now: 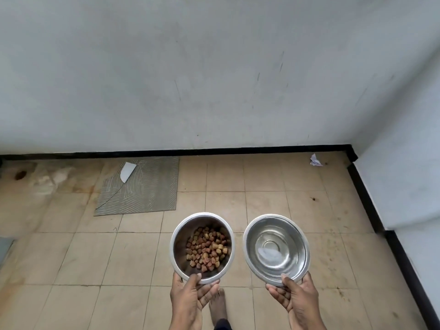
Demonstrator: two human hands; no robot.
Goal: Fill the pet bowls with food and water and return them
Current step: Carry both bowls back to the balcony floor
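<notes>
Two steel pet bowls hang in the air over a tiled floor. The left bowl (181, 256) holds brown and tan kibble (206, 249). My left hand (189, 298) grips its near rim, thumb over the edge and fingers underneath. The right bowl (276, 250) holds clear water. My right hand (294, 297) grips its near rim the same way. Both bowls are roughly level and side by side, a small gap between them.
A grey patterned mat (142, 189) lies on the beige tiles near the far wall, with a white scrap (127, 171) on it. A crumpled bit of paper (315, 160) sits in the far right corner. Black skirting (371, 206) runs along both walls. My bare foot (217, 306) shows below.
</notes>
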